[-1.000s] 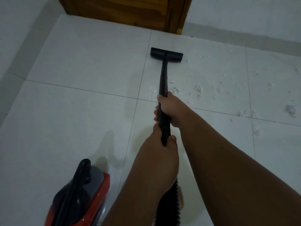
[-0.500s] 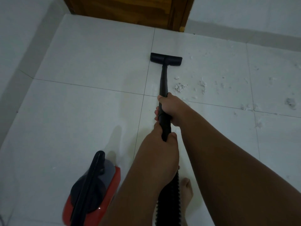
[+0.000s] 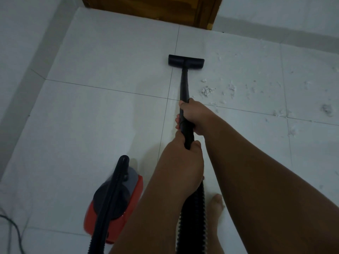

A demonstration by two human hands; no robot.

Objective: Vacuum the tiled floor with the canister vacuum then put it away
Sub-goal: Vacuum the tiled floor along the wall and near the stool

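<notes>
Both hands hold the black vacuum wand (image 3: 184,85). My right hand (image 3: 194,116) grips it higher up; my left hand (image 3: 181,162) grips its lower end, where the ribbed black hose (image 3: 197,208) begins. The flat black floor nozzle (image 3: 186,60) lies on the white tiled floor (image 3: 102,118), straddling a grout line. To the right of the wand lie white debris crumbs (image 3: 207,91), scattered on toward the far right. The red and grey canister vacuum (image 3: 117,202) sits on the floor at lower left, its hose running across its top.
A wooden door (image 3: 146,6) stands at the top, with a grey skirting (image 3: 27,70) along the left wall. A dark power cord (image 3: 11,228) trails at the bottom left corner. My bare foot (image 3: 217,208) is beside the hose. A grey dust clump (image 3: 327,109) lies far right.
The view has shifted so the canister shows further into frame at lower left. The nozzle has drawn back from the door toward me. Both hands keep their grip on the wand.
</notes>
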